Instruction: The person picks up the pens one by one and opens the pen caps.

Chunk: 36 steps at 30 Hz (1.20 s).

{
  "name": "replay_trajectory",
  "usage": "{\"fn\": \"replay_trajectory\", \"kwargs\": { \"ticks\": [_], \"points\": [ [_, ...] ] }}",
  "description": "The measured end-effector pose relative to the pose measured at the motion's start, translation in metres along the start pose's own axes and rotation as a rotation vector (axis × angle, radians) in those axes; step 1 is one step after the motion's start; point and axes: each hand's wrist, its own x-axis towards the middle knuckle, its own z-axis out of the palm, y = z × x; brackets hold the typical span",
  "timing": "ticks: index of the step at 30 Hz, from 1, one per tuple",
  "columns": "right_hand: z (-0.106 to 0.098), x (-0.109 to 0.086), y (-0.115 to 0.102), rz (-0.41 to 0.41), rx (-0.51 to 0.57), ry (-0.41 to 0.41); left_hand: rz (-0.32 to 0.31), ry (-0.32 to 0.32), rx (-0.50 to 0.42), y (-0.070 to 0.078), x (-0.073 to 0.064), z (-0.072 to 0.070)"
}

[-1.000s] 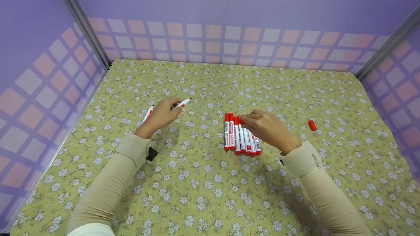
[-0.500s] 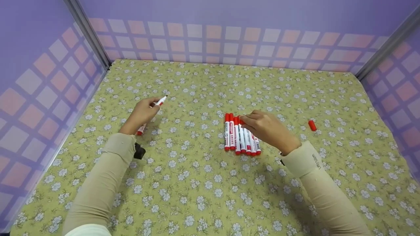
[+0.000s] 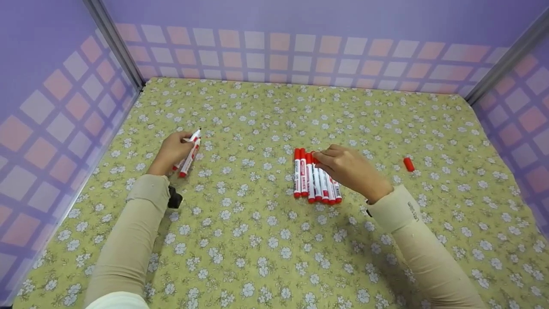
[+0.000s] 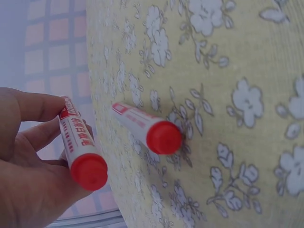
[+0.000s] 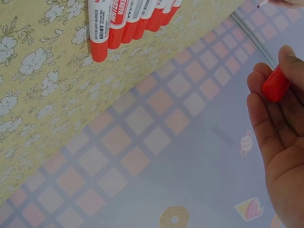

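My left hand [image 3: 170,149] pinches an uncapped whiteboard marker [image 4: 76,133] between thumb and fingers, its dark tip pointing away and its red end towards me. Just right of it on the cloth lies a second marker [image 3: 190,159], whose red end [image 4: 164,137] faces the left wrist camera. My right hand [image 3: 345,165] holds a red marker cap [image 5: 276,85] between thumb and fingers. In the head view this hand is over the upper right part of a row of several red-capped whiteboard markers [image 3: 303,178], hiding some of their caps.
Another red cap [image 3: 408,164] lies on the flowered yellow cloth [image 3: 274,257], to the right of my right hand. Purple panels with a checked band [image 3: 291,47] stand along the back and both sides.
My left hand has moved left with its marker, down beside the marker lying on the cloth. The right hand has stayed over the row with its cap.
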Motion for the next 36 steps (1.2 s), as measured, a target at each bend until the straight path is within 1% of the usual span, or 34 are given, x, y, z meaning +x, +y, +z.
{"fn": "replay_trajectory", "kwargs": {
  "ticks": [2,9,13,20,28,32,36],
  "points": [
    [0.000,0.000,0.000,-0.002,0.003,0.000,-0.010,0.006,0.005,-0.003,0.001,-0.001],
    [-0.001,0.001,0.000,-0.005,0.025,-0.001,-0.005,0.026,0.027,-0.012,0.003,-0.002],
    [-0.001,0.001,0.000,-0.012,0.015,-0.005,-0.026,0.031,0.020,-0.016,0.005,-0.002],
    [-0.001,0.001,0.000,-0.019,0.016,-0.002,-0.064,0.037,0.014,-0.017,0.009,-0.003],
    [-0.001,0.001,0.000,-0.027,0.021,-0.003,-0.076,0.062,0.078,-0.018,0.011,-0.002],
    [-0.001,0.002,0.000,-0.031,0.022,0.003,-0.082,0.071,0.087,-0.020,0.012,-0.001],
    [0.000,0.001,0.000,-0.029,0.029,0.013,-0.069,0.071,0.100,-0.021,0.011,-0.001]
  ]
}}
